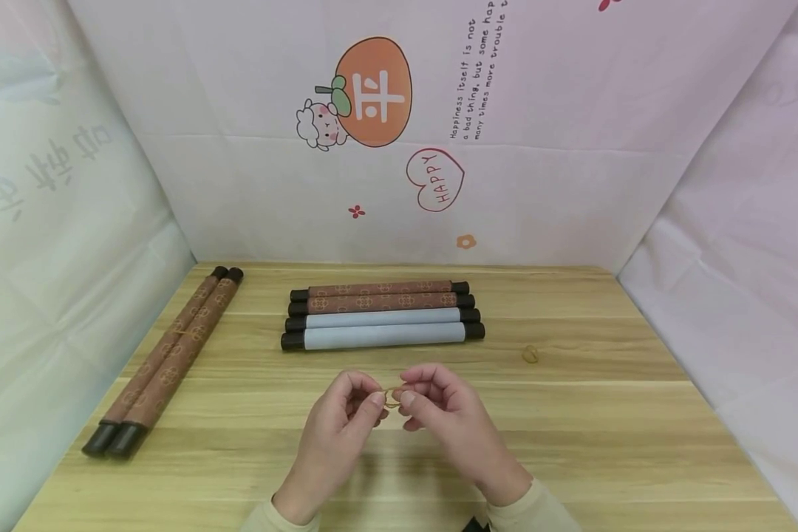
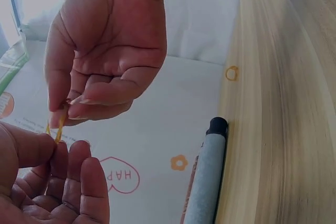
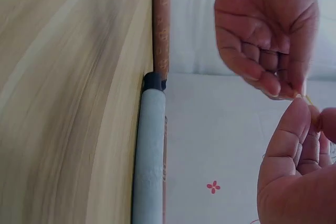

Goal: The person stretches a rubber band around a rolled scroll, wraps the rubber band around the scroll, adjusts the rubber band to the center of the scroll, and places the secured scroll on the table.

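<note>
A thin yellow rubber band (image 1: pixel 391 397) is stretched between both hands above the table in the head view. My left hand (image 1: pixel 344 423) pinches one side of it between thumb and fingertips. Opposite, the thumb and fingers of my right hand (image 1: pixel 454 420) pinch the other side. In the left wrist view the strands of the rubber band (image 2: pixel 60 124) run between the two hands' fingertips. Behind the hands, several rolled scrolls lie side by side: two brown patterned scrolls (image 1: pixel 382 301) at the back and two pale blue-grey scrolls (image 1: pixel 386 335) in front, all with black end knobs.
Two more brown scrolls (image 1: pixel 166 362) lie slantwise at the left, with a yellow band round their middle. A loose rubber band (image 1: pixel 530 355) lies on the wooden table (image 1: pixel 605 428) to the right. Printed white cloth (image 1: pixel 539 199) walls off the back and sides.
</note>
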Tool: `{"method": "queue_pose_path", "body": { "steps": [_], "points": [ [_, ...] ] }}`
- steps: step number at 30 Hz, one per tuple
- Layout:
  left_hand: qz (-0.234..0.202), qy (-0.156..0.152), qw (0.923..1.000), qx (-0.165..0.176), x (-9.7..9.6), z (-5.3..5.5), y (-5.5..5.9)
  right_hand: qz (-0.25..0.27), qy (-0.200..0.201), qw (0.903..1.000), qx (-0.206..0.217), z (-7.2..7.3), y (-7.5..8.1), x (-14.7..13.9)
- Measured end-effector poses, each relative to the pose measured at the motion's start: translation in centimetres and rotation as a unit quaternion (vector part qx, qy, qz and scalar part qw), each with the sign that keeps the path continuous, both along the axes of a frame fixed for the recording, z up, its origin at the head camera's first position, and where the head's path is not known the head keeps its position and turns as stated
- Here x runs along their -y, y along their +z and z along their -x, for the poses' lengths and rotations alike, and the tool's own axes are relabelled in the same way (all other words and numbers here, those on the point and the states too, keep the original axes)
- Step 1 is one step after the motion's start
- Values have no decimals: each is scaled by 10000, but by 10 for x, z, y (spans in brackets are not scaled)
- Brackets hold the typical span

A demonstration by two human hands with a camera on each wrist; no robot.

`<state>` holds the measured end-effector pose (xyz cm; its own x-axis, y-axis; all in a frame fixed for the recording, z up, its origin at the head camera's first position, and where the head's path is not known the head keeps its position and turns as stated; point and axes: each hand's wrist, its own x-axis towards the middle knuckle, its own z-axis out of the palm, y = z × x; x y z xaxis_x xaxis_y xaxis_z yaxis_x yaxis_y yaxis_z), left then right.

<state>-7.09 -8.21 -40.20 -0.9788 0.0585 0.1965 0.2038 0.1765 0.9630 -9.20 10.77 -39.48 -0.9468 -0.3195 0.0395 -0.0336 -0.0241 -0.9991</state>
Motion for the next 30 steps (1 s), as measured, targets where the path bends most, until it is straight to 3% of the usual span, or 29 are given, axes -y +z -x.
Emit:
{"method": "queue_pose_path", "body": {
  "steps": [5,8,16,30],
  "points": [
    [33,-49,9999,159,0,0,-1,1168,281,9907,646,3,0,-4],
    [52,-43,9998,209,1,1,-2,1438,416,9841,960,4,1,-6],
    [-53,-75,9996,250,0,0,-1,1133,527,9885,857,5,-3,-4],
    [-857,-32,9957,-336,-1,1,0,892,-155,9919,891,8,-5,-4]
  ]
}}
